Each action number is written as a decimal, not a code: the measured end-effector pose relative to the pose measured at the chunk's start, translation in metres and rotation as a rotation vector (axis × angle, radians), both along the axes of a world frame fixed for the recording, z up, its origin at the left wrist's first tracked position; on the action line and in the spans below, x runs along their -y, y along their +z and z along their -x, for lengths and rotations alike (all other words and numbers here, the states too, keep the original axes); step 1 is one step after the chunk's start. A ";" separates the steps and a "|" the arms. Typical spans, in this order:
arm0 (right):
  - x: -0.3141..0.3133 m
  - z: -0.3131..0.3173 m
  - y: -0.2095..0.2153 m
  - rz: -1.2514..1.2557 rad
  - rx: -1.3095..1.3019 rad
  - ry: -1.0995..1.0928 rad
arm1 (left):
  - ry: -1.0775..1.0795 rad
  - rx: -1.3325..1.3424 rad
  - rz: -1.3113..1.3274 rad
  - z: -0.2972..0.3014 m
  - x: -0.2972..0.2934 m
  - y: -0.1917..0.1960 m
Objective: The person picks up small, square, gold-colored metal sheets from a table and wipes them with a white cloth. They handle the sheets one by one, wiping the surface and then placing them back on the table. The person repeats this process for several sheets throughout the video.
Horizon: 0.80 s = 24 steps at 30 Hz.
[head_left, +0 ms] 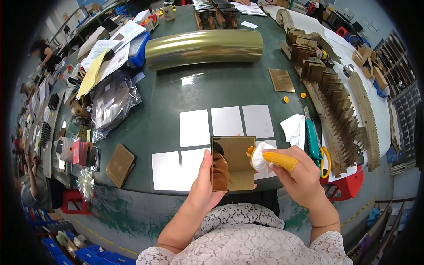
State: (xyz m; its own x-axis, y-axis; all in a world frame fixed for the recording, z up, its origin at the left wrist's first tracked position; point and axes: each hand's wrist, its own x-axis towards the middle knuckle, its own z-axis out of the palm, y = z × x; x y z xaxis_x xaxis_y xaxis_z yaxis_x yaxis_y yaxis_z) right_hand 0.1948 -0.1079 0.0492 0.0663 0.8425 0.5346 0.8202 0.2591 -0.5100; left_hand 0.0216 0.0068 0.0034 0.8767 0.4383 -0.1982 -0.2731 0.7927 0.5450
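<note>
My left hand (202, 183) holds a square, mirror-like bronze plate (240, 157) upright by its left and lower edges, above the near edge of the table. My right hand (302, 176), with yellow finger cots on, pinches a bunched white cloth (262, 164) against the plate's right edge. Several white square sheets (194, 128) lie in rows on the table behind and under the plate, some partly hidden by it. A second white cloth (293, 129) lies beyond my right hand, beside a teal-handled tool (312, 140) and a yellow handle loop (326, 162).
A large gold film roll (203, 49) lies across the green table (176, 88). Slotted racks of bronze plates (333, 99) line the right side. A small stack of plates (120, 164) sits at left, near bagged items (112, 104). A loose plate (281, 80) and orange finger cots (286, 100) lie at right.
</note>
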 end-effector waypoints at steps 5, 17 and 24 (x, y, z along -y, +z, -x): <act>0.009 -0.005 0.001 0.028 0.021 -0.045 | -0.044 0.076 0.040 0.001 -0.005 -0.008; -0.001 0.013 -0.001 0.026 -0.073 0.086 | 0.057 -0.077 0.010 0.002 0.002 -0.014; 0.009 0.004 -0.003 0.058 -0.020 0.031 | 0.041 -0.088 -0.024 0.000 -0.001 -0.006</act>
